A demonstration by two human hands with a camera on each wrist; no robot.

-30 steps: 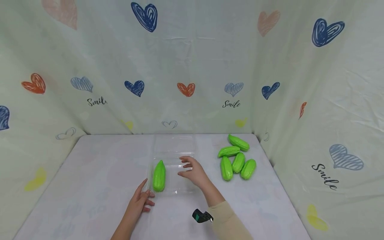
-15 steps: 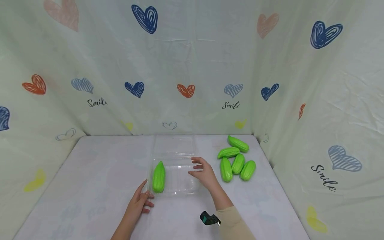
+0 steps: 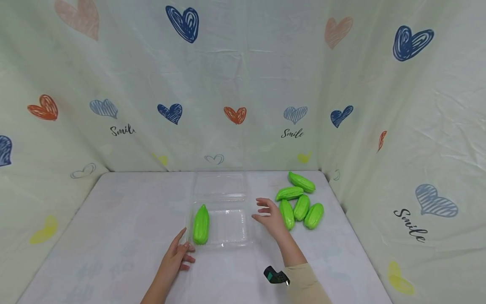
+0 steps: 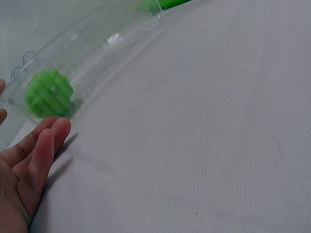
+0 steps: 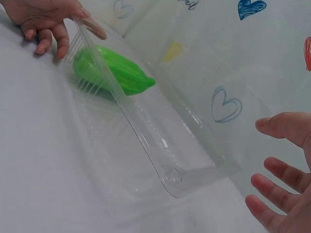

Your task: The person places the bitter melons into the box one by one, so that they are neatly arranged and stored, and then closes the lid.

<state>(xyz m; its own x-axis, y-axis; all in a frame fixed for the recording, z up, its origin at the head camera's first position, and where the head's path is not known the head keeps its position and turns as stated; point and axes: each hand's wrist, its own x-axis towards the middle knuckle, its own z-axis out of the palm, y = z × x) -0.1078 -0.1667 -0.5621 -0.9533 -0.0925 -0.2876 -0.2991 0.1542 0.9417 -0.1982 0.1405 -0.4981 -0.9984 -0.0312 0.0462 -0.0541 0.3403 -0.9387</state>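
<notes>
My left hand point(image 3: 175, 255) is at the near left corner of a clear plastic clamshell box point(image 3: 228, 244), its thumb touching the rim and its index finger stretched along the outside. In the box, against the left wall, lies a bright green ribbed vegetable point(image 3: 201, 226) with a pointed tip. The right wrist view shows the vegetable point(image 5: 114, 70) through the clear wall, and the left hand point(image 5: 46, 22) beyond it. My right hand point(image 3: 271, 217) is off the box's right side, holding nothing, fingers spread apart and bent slightly. It partly overlaps the nearest loose vegetable point(image 3: 287, 213).
Several more green ribbed vegetables point(image 3: 301, 207) lie in a group at the right of the white-covered table point(image 3: 125, 219). The box's lid point(image 3: 220, 185) is folded back toward the far edge. A heart-patterned curtain point(image 3: 212, 76) stands behind. A small black device point(image 3: 275, 275) shows by the right sleeve.
My right hand has moved right, from over the box to beside it, toward the loose vegetables. The left hand and the vegetable in the box stay where they were.
</notes>
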